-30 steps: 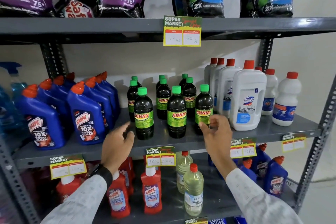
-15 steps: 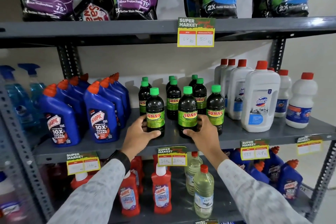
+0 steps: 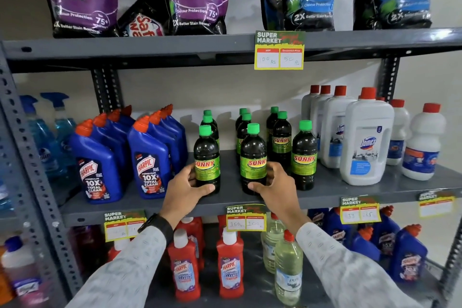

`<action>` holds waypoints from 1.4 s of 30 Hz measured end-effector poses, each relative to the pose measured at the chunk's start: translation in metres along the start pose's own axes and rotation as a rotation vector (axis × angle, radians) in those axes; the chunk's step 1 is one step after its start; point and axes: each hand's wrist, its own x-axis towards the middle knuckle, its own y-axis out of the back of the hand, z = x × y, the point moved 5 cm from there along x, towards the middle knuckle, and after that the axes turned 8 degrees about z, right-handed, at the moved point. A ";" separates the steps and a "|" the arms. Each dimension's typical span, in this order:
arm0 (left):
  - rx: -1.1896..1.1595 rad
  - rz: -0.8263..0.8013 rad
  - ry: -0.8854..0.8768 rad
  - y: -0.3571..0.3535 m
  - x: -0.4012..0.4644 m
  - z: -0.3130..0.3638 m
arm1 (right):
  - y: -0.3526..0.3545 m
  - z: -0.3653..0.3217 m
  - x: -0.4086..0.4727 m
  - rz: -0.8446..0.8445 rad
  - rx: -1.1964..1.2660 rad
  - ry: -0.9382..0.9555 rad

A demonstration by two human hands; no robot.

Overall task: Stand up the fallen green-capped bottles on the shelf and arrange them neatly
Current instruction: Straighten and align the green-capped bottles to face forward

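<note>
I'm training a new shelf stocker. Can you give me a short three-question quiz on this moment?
1. True or false: a green-capped bottle lies fallen on the middle shelf.
2. Which hand holds the leftmost front Sunny bottle?
3. What stands directly right of the Sunny bottles: A) blue Harpic bottles B) white Domex bottles C) spray bottles?

Key: 1 false, all in view stand upright. 2 the left hand; the right hand grips the middle front bottle. 3 B.
</note>
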 end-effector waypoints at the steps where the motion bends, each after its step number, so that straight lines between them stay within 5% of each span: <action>1: -0.001 0.002 -0.003 0.000 -0.001 0.000 | 0.000 0.000 0.000 0.002 -0.001 0.002; 20: 0.154 0.018 -0.111 0.003 -0.017 0.009 | 0.004 -0.004 -0.007 -0.045 0.019 0.009; 23: 0.576 0.138 -0.312 0.008 -0.036 0.005 | 0.028 -0.002 -0.015 0.112 0.057 0.033; 28: 0.940 0.100 -0.353 -0.004 -0.051 -0.017 | 0.085 0.021 -0.017 0.525 0.000 0.148; 36: 1.049 0.115 -0.305 -0.009 -0.055 -0.020 | 0.097 0.061 0.030 0.184 -0.110 -0.092; 42: 1.073 0.079 -0.282 -0.010 -0.055 -0.020 | 0.096 0.055 0.035 0.131 -0.116 -0.108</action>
